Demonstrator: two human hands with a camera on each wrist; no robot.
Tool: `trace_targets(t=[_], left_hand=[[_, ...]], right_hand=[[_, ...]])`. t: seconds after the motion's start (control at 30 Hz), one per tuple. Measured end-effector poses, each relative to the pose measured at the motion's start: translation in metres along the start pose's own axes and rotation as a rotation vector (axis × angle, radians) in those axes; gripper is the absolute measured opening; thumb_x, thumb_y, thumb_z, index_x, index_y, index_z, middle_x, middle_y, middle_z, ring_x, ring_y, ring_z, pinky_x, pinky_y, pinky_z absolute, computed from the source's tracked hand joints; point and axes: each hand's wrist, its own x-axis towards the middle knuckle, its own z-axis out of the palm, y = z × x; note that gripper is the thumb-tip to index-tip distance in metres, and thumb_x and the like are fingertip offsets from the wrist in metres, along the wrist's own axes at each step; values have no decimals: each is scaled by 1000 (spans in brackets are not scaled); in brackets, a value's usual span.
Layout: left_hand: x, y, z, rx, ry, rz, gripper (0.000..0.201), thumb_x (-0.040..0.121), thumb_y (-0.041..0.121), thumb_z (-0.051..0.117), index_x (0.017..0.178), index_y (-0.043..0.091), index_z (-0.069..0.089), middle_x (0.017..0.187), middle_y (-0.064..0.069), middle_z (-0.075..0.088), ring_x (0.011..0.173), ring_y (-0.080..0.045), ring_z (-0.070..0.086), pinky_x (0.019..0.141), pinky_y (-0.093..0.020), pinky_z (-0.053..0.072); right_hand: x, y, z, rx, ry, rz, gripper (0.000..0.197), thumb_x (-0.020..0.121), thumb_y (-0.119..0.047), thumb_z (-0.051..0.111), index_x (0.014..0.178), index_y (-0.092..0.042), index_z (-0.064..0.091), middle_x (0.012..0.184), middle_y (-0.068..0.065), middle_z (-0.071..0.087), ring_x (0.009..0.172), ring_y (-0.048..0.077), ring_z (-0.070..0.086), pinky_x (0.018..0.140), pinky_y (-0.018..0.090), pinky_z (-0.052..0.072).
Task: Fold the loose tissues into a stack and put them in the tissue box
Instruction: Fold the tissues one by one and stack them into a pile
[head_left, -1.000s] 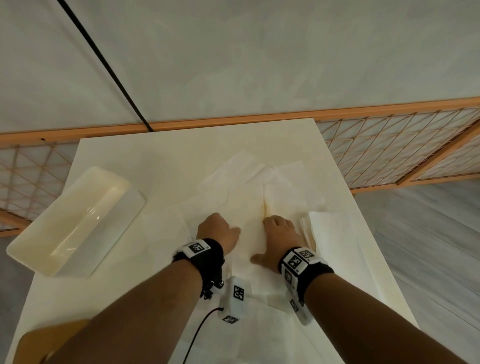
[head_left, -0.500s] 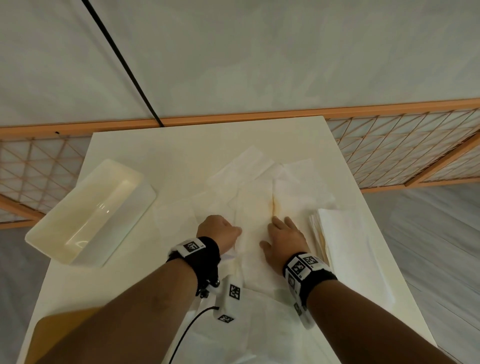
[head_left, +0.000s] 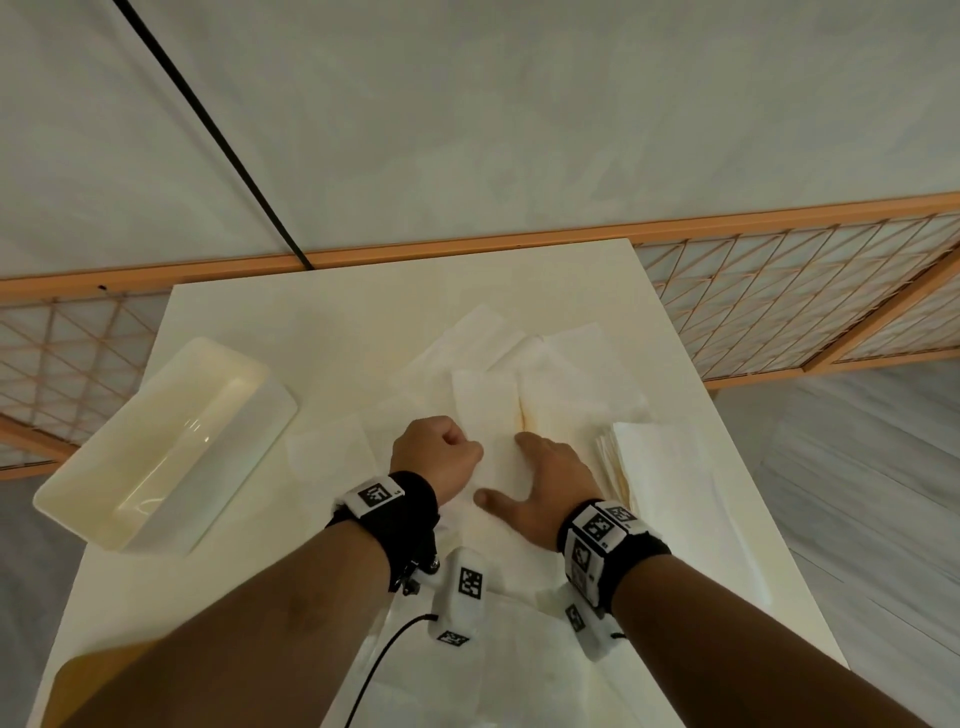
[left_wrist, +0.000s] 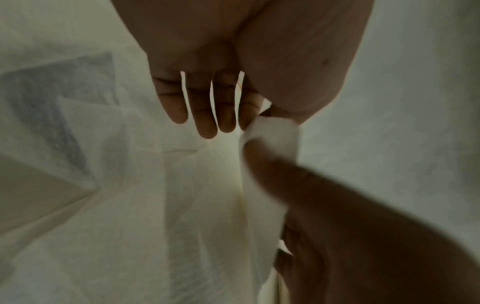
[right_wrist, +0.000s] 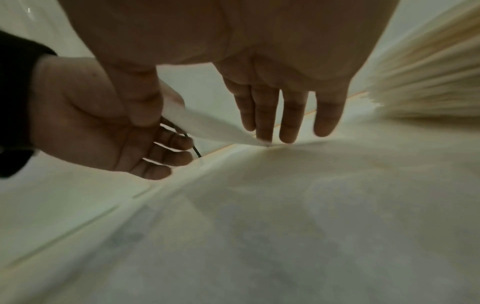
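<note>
Left hand (head_left: 435, 458) pinching the tissue (head_left: 485, 410) edge should probably fold it straight over while right hand (head_left: 550, 486), fingers (right_wrist: 265, 121) flat, pins the crease.

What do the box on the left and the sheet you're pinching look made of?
Tissue box: looks like glossy cream plastic, with light glinting inside. Tissue: thin, soft matte paper, drooping limply where the left hand pinches it and the right hand presses.
</note>
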Motion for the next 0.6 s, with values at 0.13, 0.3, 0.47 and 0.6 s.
trace_targets(t=[0.13,0.3,0.47,0.6], left_hand=[[-14,11,-8,-110,9,83,8,77,14,68,70,15,65,71,3,70,60,-18,68,66,-36,57],[-19,17,-3,-68,-226,159,23,82,40,65,67,22,66,75,6,69,77,-16,66,77,-40,54],[-16,-2,4,16,-419,43,71,91,76,33,78,24,78,107,8,75,106,-13,65,96,-37,43],[-10,-17,3,197,-220,80,34,96,46,63,77,18,65,82,7,68,80,-14,63,80,-31,52]], right_hand=[[0,-7,6,609,-65,-18,106,73,-58,82,156,-17,31,148,2,51,131,15,51,103,32,45],[-5,2,16,1247,-174,137,82,58,-37,78,133,-11,57,113,9,71,104,26,70,82,39,52],[-2,12,9,1138,-40,375,48,90,-50,65,114,-8,66,99,13,76,90,34,74,79,47,62],[7,21,9,647,30,442,44,87,-52,72,104,-15,56,77,10,77,74,28,76,72,46,65]])
